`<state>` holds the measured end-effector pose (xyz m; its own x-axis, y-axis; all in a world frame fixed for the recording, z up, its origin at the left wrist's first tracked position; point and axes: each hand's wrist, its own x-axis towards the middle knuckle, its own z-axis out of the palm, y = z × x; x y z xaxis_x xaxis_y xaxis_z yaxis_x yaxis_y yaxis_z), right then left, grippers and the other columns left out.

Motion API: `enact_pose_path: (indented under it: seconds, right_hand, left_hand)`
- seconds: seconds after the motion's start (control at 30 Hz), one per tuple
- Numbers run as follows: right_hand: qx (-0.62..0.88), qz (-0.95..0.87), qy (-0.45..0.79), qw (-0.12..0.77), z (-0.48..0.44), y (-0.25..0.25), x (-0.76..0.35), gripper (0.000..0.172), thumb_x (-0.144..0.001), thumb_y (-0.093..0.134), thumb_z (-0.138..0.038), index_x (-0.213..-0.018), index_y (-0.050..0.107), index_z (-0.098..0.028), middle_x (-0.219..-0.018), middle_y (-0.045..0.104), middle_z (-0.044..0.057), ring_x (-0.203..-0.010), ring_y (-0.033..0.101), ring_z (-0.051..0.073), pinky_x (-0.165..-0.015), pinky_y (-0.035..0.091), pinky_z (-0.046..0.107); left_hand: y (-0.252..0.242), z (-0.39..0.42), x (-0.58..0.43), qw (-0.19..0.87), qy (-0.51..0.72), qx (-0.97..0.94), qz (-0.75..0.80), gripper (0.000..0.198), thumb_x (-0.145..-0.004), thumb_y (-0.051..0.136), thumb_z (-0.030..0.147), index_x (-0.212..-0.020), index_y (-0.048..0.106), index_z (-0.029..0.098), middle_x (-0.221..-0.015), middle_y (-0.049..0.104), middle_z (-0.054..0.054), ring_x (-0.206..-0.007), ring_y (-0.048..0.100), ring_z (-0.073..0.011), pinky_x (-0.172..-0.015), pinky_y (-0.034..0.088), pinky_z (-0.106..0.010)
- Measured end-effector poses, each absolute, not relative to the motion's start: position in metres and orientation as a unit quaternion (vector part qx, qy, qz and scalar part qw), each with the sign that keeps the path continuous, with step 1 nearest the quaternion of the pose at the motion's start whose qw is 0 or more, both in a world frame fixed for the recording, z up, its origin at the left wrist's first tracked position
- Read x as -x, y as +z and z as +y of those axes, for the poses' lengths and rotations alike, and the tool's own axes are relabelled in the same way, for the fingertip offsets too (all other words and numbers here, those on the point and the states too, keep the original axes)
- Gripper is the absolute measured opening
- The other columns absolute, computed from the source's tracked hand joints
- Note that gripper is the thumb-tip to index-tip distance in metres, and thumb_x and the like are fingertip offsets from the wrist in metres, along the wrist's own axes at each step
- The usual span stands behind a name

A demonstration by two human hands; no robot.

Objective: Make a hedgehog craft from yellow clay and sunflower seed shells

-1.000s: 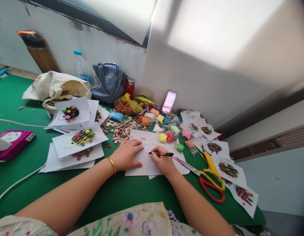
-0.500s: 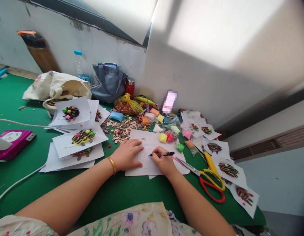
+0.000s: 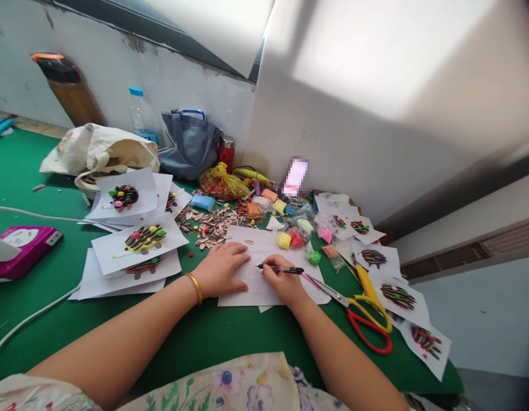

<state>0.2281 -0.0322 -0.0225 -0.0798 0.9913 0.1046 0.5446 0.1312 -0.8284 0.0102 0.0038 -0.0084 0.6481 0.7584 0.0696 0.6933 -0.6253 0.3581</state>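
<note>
A white sheet of paper (image 3: 264, 245) lies on the green table before me, with a faint line drawing near its middle. My left hand (image 3: 225, 269) rests flat on the sheet's left side, fingers spread. In my right hand (image 3: 282, 278) is a black pen (image 3: 285, 269), pinched between thumb and fingers, its tip at the drawing. Scissors (image 3: 347, 302) with one yellow and one red handle lie just right of that hand. Beyond the paper are loose sunflower seeds (image 3: 213, 225) and lumps of coloured clay, among them a yellow one (image 3: 283, 240) and a red one (image 3: 295, 238).
Papers with seed-and-clay hedgehog pictures (image 3: 144, 240) are stacked at left, and more picture sheets (image 3: 396, 294) line the right edge. A purple power strip (image 3: 27, 251) with white cables is far left. Bags, including a blue one (image 3: 189, 142), and a water bottle (image 3: 142, 117) stand along the wall.
The pen tip has shifted slightly up and left over the drawing, and the pen lies at a slightly different tilt. My left hand has stayed in place.
</note>
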Motion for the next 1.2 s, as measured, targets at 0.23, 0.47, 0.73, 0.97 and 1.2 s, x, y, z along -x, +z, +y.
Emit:
enact_pose_path:
  seconds: [0.23,0.47,0.73,0.97,1.2]
  right_hand:
    - [0.57,-0.681,0.313,0.337,-0.032,-0.024,-0.226,0.014,-0.084,0.055,-0.03,-0.085,0.066,-0.021,-0.075,0.066,-0.001,-0.065,0.057,0.015,-0.061,0.043,0.026]
    - [0.571,-0.685,0.305,0.335,-0.032,-0.022,-0.225,0.014,-0.085,0.054,-0.029,-0.088,0.066,-0.022,-0.08,0.067,0.0,-0.072,0.06,0.016,-0.067,0.045,0.027]
    - [0.608,-0.674,0.256,0.333,-0.028,-0.02,-0.229,0.017,-0.086,0.051,-0.032,-0.09,0.065,-0.023,-0.084,0.068,0.001,-0.076,0.061,0.018,-0.07,0.046,0.028]
    - [0.641,-0.665,0.196,0.33,-0.028,-0.017,-0.238,0.016,-0.084,0.049,-0.03,-0.086,0.063,-0.023,-0.076,0.065,0.0,-0.07,0.059,0.018,-0.065,0.042,0.027]
    - [0.679,-0.66,0.127,0.294,-0.034,-0.013,-0.246,0.012,-0.081,0.047,-0.026,-0.077,0.058,-0.023,-0.07,0.062,-0.001,-0.067,0.056,0.017,-0.061,0.037,0.026]
  left_hand:
    - [-0.009,0.004,-0.01,0.15,0.11,-0.896,0.404,0.07,-0.064,0.076,0.055,-0.127,0.059,0.029,-0.143,0.049,-0.009,-0.134,0.039,-0.032,-0.11,0.027,-0.05]
    - [-0.009,0.004,-0.011,0.15,0.112,-0.894,0.406,0.069,-0.064,0.076,0.055,-0.126,0.059,0.029,-0.143,0.049,-0.009,-0.134,0.039,-0.032,-0.109,0.028,-0.049]
    - [-0.007,0.004,-0.011,0.15,0.102,-0.895,0.408,0.07,-0.065,0.075,0.056,-0.127,0.06,0.027,-0.144,0.048,-0.009,-0.134,0.039,-0.0321,-0.11,0.028,-0.05]
    - [-0.007,0.003,-0.011,0.15,0.1,-0.895,0.409,0.071,-0.064,0.076,0.057,-0.128,0.059,0.028,-0.144,0.048,-0.009,-0.134,0.039,-0.0321,-0.11,0.027,-0.051]
    - [-0.008,0.004,-0.011,0.152,0.101,-0.894,0.41,0.071,-0.064,0.076,0.058,-0.127,0.059,0.029,-0.144,0.048,-0.008,-0.135,0.039,-0.0319,-0.11,0.028,-0.049]
